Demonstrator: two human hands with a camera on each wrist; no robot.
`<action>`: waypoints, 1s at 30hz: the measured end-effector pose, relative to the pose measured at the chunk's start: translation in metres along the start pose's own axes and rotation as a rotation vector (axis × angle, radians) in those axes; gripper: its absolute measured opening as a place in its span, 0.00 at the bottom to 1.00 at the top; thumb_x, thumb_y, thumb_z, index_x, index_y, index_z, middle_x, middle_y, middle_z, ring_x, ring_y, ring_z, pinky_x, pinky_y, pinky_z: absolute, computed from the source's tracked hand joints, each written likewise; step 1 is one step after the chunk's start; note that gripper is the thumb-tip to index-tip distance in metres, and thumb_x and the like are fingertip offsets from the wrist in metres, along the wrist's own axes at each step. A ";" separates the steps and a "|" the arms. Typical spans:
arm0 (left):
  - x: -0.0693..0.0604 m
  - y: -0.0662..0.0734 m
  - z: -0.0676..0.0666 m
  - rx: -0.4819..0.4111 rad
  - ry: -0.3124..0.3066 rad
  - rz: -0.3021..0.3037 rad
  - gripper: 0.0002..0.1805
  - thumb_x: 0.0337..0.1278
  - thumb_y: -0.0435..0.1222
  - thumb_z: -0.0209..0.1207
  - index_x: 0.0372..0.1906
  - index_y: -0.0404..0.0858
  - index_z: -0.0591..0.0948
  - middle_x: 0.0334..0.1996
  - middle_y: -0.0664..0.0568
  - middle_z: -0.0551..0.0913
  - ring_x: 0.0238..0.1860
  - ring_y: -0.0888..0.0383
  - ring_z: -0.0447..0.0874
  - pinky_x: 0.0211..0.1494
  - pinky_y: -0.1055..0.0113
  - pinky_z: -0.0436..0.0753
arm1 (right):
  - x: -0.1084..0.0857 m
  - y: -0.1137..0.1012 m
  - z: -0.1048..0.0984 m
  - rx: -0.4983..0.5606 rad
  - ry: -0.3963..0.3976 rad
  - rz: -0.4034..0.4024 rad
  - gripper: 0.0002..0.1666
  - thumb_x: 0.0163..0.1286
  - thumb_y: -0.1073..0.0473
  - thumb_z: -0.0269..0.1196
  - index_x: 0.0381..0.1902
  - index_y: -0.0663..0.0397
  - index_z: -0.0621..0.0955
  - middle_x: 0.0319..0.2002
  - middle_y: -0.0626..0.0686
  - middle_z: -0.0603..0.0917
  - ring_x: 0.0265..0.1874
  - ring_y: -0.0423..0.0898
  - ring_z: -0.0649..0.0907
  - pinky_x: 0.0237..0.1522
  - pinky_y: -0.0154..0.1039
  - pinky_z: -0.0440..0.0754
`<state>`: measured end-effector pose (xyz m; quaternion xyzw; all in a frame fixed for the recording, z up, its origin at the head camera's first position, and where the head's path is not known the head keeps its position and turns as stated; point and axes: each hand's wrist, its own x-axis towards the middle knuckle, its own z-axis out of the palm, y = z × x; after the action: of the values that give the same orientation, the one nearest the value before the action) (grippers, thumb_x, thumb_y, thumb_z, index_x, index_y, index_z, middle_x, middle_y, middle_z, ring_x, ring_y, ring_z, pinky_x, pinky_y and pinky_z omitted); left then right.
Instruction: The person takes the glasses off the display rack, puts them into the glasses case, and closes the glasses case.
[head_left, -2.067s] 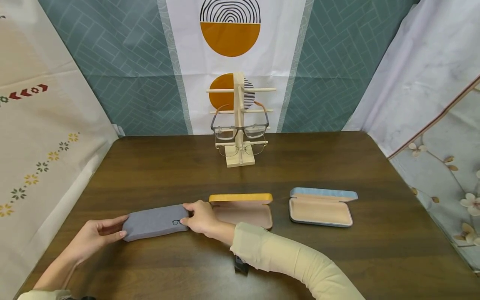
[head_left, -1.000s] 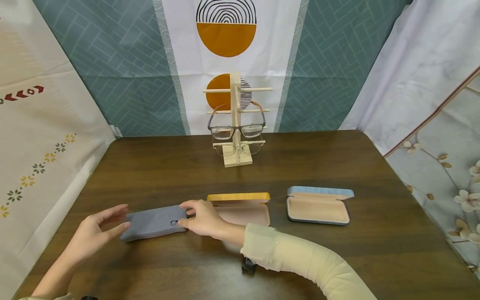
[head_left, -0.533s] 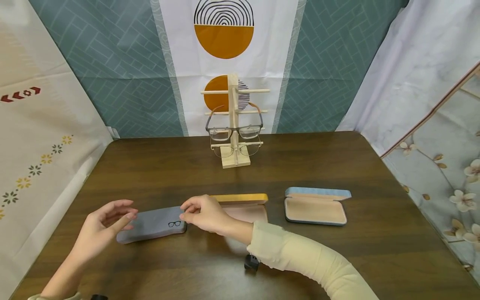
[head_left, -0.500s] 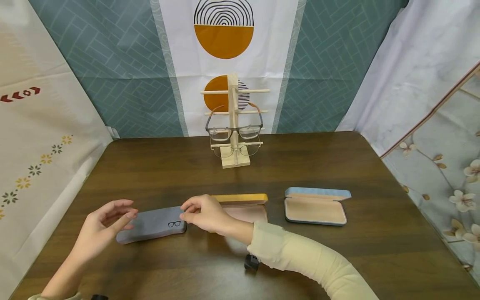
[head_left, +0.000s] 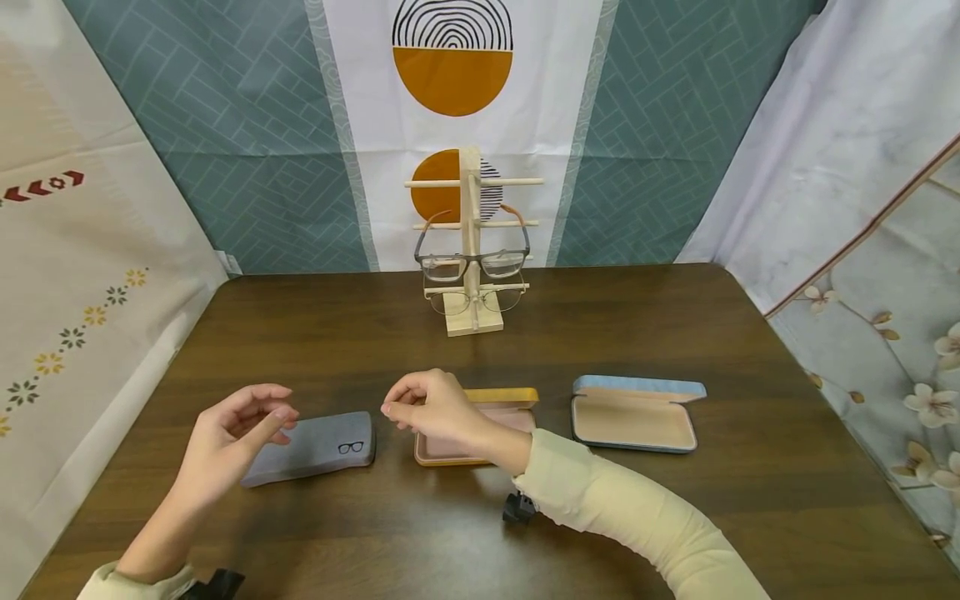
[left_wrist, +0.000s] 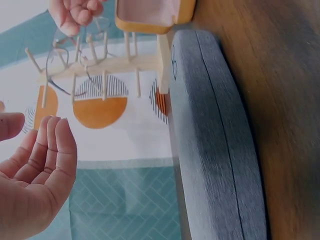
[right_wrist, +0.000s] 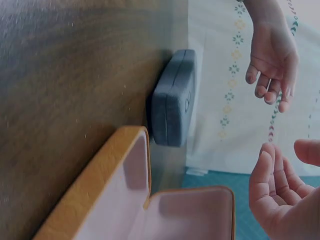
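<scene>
A closed grey glasses case with a small glasses print lies on the table at the left. My left hand hovers over its left end, fingers loosely bent and holding nothing; the left wrist view shows a gap between that hand and the case. Above the left part of an open yellow glasses case hangs my right hand, also holding nothing. In the right wrist view its fingers are relaxed, apart from the yellow case's pink lining.
An open blue glasses case with a beige lining lies to the right. At the back stands a wooden glasses rack bearing dark-framed glasses and a thin-rimmed pair. Patterned cloths hang around the wooden table.
Both hands have let go of the grey case, which stays closed on the table. My right hand has lifted and moved right toward the yellow case; my left has risen and shifted right.
</scene>
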<state>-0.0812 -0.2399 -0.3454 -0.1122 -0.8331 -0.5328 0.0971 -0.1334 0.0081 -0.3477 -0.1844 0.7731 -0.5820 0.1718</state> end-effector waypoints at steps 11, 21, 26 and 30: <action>0.017 0.000 0.017 -0.085 0.003 0.045 0.11 0.55 0.21 0.54 0.45 0.28 0.76 0.28 0.53 0.82 0.30 0.61 0.82 0.28 0.70 0.79 | 0.004 0.002 -0.023 0.042 0.040 0.005 0.06 0.59 0.66 0.63 0.34 0.65 0.81 0.26 0.61 0.82 0.25 0.51 0.83 0.28 0.41 0.82; 0.032 0.004 0.032 -0.173 -0.024 -0.015 0.11 0.58 0.26 0.54 0.47 0.30 0.75 0.30 0.46 0.81 0.32 0.59 0.81 0.31 0.68 0.80 | 0.006 0.004 -0.043 -0.045 0.079 -0.006 0.09 0.59 0.64 0.63 0.37 0.63 0.81 0.29 0.56 0.84 0.26 0.50 0.82 0.27 0.41 0.81; 0.041 0.004 0.039 -0.192 -0.045 0.010 0.11 0.59 0.26 0.54 0.47 0.32 0.74 0.30 0.46 0.81 0.32 0.58 0.81 0.30 0.67 0.80 | 0.006 0.006 -0.052 -0.053 0.079 -0.030 0.10 0.60 0.66 0.62 0.40 0.65 0.80 0.31 0.59 0.84 0.25 0.50 0.83 0.27 0.40 0.81; 0.049 0.004 0.045 -0.199 -0.054 0.006 0.13 0.60 0.27 0.53 0.49 0.34 0.73 0.30 0.47 0.82 0.32 0.59 0.81 0.29 0.66 0.79 | 0.007 0.008 -0.061 -0.054 0.083 -0.036 0.12 0.60 0.65 0.62 0.42 0.65 0.80 0.33 0.61 0.83 0.28 0.51 0.83 0.29 0.41 0.81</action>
<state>-0.1289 -0.1932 -0.3463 -0.1381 -0.7780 -0.6095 0.0648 -0.1691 0.0577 -0.3393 -0.1787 0.7915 -0.5711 0.1241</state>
